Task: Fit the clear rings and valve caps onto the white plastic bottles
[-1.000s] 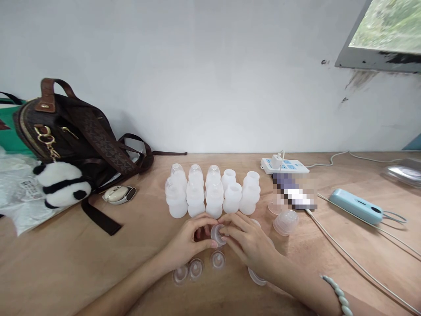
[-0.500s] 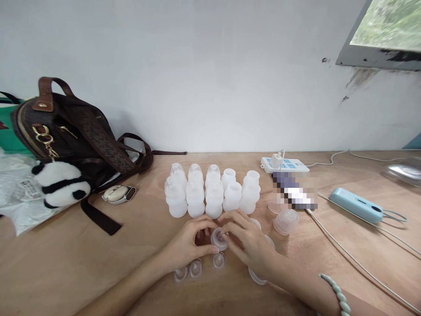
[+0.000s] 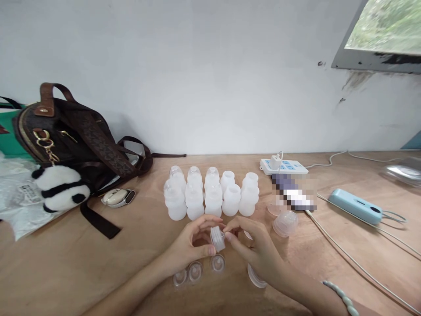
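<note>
Translucent plastic is getting the close attention here: a small threaded ring (image 3: 217,239) sits tipped on its side between the 2 hands, just above the counter (image 3: 144,267). The left hand (image 3: 189,245) cradles it between thumb and fingers, apparently to keep it steady, while the right hand (image 3: 258,242) pinches at its right-hand side with thumb and fingertips; whether a separate clear piece is caught there, I can't tell. That tilt seems to turn its face towards the pinching fingers. Right below, 3 clear domed pieces (image 3: 195,271) lie near the wrists, within easy reach, and a larger pale ring (image 3: 256,277) lies under the right forearm. Beyond the fingers, cloudy white bottles (image 3: 213,204) stand upright in 2 close rows, clear caps over those on the left, open necks on the right, probably grouped that way to tell them apart. It's a brown wooden surface, pushed against a plain pale wall (image 3: 210,79), scuffed beneath the window (image 3: 388,26); a dark backpack (image 3: 72,127) leans at far left, and a white power strip (image 3: 283,166) lies at the back.
</note>
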`<control>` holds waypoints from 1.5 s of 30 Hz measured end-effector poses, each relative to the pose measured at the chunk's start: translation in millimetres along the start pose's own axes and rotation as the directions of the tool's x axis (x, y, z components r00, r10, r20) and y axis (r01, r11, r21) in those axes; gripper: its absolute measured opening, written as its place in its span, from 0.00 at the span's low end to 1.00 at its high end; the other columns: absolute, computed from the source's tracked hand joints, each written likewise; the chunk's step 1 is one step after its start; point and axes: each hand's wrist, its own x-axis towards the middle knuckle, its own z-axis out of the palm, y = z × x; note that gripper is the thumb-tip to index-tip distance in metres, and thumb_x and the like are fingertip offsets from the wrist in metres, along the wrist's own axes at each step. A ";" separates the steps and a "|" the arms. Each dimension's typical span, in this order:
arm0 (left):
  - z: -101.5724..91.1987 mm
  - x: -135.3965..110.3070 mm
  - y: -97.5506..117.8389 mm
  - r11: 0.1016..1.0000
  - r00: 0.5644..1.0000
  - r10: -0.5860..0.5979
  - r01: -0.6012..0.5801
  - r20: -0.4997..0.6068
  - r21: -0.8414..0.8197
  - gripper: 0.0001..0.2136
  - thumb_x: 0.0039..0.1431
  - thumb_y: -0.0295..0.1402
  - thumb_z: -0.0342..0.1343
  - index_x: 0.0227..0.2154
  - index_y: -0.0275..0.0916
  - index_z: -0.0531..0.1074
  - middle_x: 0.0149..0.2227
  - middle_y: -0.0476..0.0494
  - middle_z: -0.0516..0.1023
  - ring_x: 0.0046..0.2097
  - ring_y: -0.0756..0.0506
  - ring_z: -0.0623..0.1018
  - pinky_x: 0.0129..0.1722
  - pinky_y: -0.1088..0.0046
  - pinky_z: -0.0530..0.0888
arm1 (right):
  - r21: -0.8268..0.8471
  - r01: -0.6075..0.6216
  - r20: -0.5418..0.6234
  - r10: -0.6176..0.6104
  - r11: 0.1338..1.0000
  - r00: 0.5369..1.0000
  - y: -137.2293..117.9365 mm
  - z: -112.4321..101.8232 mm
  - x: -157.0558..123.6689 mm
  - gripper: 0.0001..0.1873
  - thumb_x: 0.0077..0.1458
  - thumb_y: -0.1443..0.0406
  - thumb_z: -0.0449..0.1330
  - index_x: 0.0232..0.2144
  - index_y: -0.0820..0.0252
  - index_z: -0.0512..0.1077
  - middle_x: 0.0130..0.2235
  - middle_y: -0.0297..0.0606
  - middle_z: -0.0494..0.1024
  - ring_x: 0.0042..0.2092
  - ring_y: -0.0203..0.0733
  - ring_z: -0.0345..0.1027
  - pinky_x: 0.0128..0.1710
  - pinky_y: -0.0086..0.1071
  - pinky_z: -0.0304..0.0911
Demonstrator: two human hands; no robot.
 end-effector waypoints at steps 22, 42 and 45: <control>-1.3 -3.4 -1.6 0.995 0.995 -0.101 0.101 -0.006 0.024 0.20 0.54 0.42 0.69 0.43 0.37 0.71 0.37 0.44 0.81 0.40 0.45 0.79 0.43 0.67 0.72 | -0.492 0.421 0.347 -0.272 0.762 0.898 10.1 -6.6 0.4 0.07 0.62 0.71 0.56 0.31 0.59 0.68 0.30 0.35 0.74 0.31 0.41 0.64 0.33 0.33 0.54; -7.0 -8.8 9.4 0.991 1.000 0.001 -0.004 0.026 0.130 0.17 0.53 0.38 0.68 0.43 0.38 0.72 0.34 0.47 0.79 0.36 0.46 0.76 0.38 0.70 0.71 | -0.372 0.501 0.389 -0.359 0.781 0.848 2.6 -29.0 10.4 0.17 0.70 0.67 0.46 0.28 0.59 0.67 0.27 0.33 0.71 0.30 0.38 0.61 0.34 0.33 0.54; -3.1 -7.8 9.2 0.998 0.999 -0.015 0.012 0.051 0.063 0.18 0.55 0.40 0.68 0.44 0.39 0.71 0.36 0.48 0.78 0.38 0.47 0.77 0.41 0.70 0.70 | -0.389 0.435 0.311 -0.329 0.812 0.892 7.0 -27.1 8.3 0.14 0.70 0.60 0.50 0.37 0.61 0.70 0.33 0.39 0.76 0.34 0.42 0.67 0.35 0.34 0.60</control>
